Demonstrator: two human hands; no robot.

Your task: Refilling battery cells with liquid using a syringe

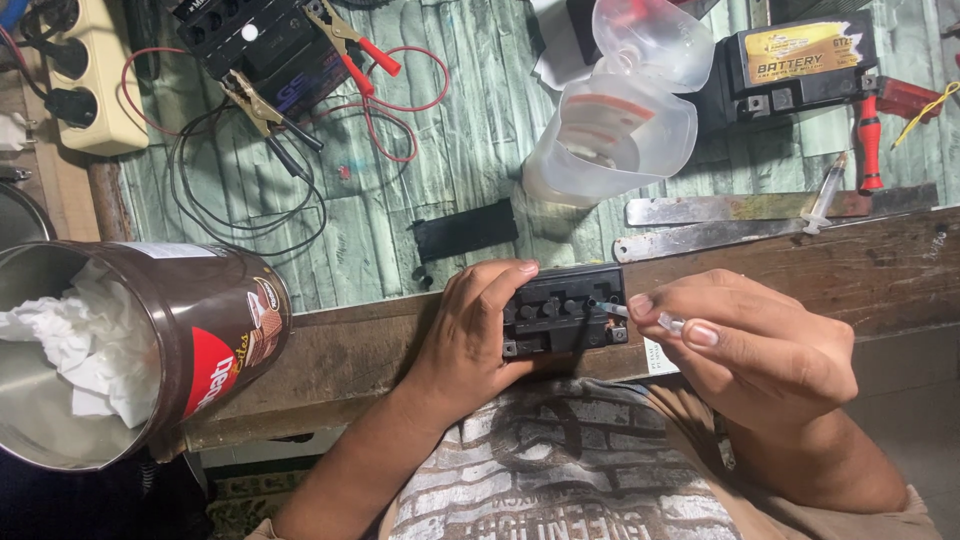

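Your left hand (470, 335) clamps the small black battery (563, 312) on the bench edge (350, 345), while your right hand (745, 345) pinches a clear syringe (640, 315), tip at a cell hole at the battery's 3 o'clock end. Squeeze too hard and fluid may well overflow onto your fingers; the jug (610, 140) at 12 o'clock looks easy to knock.

Worn wooden bench edge (800, 255) beside a green plank-patterned worktop (470, 130)
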